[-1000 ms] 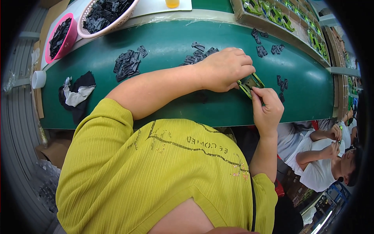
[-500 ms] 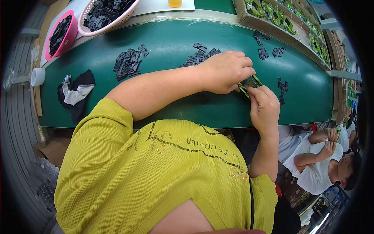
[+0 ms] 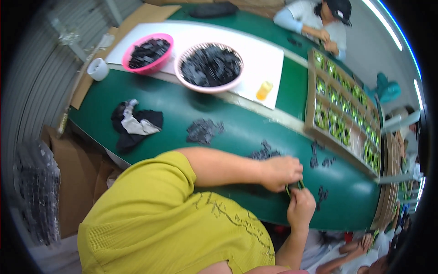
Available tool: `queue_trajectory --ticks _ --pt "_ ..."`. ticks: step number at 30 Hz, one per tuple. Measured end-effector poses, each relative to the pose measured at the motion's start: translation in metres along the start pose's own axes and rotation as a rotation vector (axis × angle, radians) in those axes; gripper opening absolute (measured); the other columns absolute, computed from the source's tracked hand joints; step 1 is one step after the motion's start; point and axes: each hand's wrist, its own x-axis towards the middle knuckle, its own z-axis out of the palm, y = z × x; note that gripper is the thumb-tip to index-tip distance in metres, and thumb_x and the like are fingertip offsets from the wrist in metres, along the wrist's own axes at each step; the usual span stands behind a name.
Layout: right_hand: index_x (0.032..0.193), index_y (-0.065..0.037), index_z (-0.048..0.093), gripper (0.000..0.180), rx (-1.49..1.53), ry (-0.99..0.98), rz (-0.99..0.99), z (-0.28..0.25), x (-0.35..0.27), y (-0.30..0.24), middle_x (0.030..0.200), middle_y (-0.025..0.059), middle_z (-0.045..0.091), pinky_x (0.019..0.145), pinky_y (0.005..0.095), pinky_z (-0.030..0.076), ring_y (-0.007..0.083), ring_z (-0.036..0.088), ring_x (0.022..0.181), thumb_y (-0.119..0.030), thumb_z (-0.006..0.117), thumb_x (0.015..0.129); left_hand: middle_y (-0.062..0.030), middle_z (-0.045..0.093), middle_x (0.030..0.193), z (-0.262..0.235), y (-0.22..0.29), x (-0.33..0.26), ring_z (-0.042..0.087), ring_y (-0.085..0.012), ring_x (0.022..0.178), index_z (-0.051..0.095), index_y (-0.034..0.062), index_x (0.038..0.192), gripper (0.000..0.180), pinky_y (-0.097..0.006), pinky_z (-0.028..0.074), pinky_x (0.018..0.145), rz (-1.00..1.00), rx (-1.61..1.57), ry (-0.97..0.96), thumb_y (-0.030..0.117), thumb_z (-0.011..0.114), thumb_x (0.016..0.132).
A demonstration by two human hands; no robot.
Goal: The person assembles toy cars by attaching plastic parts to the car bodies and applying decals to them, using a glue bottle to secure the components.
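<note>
My left hand (image 3: 280, 172) and my right hand (image 3: 301, 208) meet at the near edge of the green table (image 3: 237, 132). Together they pinch a small green strip-shaped part (image 3: 294, 187), most of it hidden by my fingers. Small black plastic pieces lie loose around the hands: a cluster (image 3: 263, 151) just behind my left hand, a pile (image 3: 202, 130) further left, and a few pieces (image 3: 322, 194) to the right.
A pink bowl (image 3: 148, 54) and a larger pink-rimmed bowl (image 3: 210, 66) of black pieces stand on a white sheet (image 3: 255, 57) at the back. A divided tray of green parts (image 3: 342, 114) lies at the right. A black-and-white cloth (image 3: 134, 123) lies left. Another person (image 3: 319, 20) works opposite.
The camera view has swung up and back, showing more of the table's far side. Both hands stay together on the green part, at the table's near edge.
</note>
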Motion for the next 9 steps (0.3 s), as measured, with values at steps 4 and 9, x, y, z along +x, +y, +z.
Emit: queue_trajectory --ticks 4,9 --pt "0.087 -0.003 0.068 0.009 -0.004 -0.002 -0.017 -0.0001 0.0003 -0.0019 0.078 0.0152 0.060 0.066 0.0466 0.047 0.0376 0.060 0.074 0.001 0.063 0.080 -0.0134 0.061 0.103 0.0004 0.0035 -0.0054 0.058 -0.0331 0.100 0.063 0.0010 0.111 0.053 -0.043 0.048 0.089 -0.032 0.001 -0.013 0.016 0.079 0.063" --pt "0.090 -0.004 0.070 0.011 -0.003 -0.003 0.020 0.0021 0.0020 0.0029 0.077 0.0148 0.060 0.065 0.0463 0.048 0.0371 0.061 0.073 -0.002 0.067 0.079 -0.0127 0.061 0.109 -0.0033 0.0074 -0.0013 0.057 -0.0310 0.106 0.057 0.0056 0.126 0.070 -0.042 0.046 0.093 -0.081 0.048 -0.071 0.022 0.084 0.064"
